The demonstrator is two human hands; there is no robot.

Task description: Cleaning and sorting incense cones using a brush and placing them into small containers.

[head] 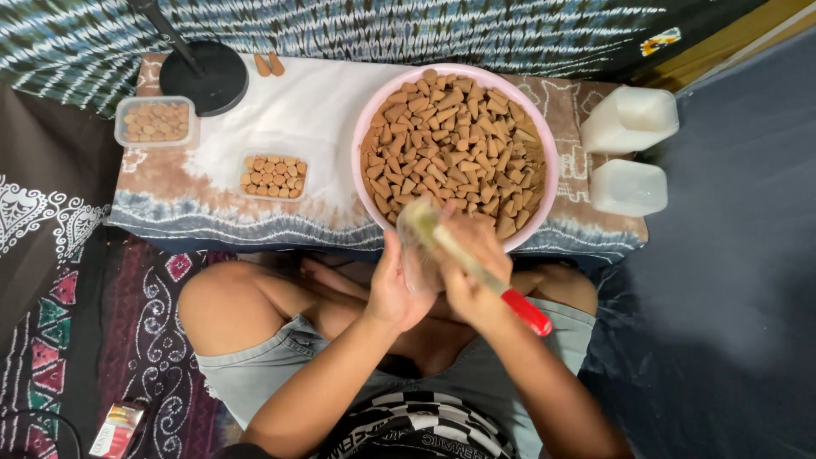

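I sit cross-legged at a low cloth-covered table point(323, 119). My left hand point(393, 289) grips a small clear plastic container point(418, 255) held just below the table's front edge. My right hand point(472, 272) holds a brush with a red handle point(525, 311); its pale bristles point(418, 214) are blurred at the container's mouth. Right behind both hands stands a big pink bowl point(367, 127) heaped with brown incense cones point(455, 140).
Two clear trays of brown cones point(272, 175) point(155, 121) sit on the table's left, a round black stand base point(204, 76) with two loose cones point(269, 65) behind them. Two empty white containers point(629, 119) point(627, 187) stand at the right end. A small box point(115, 429) lies on the patterned floor cloth.
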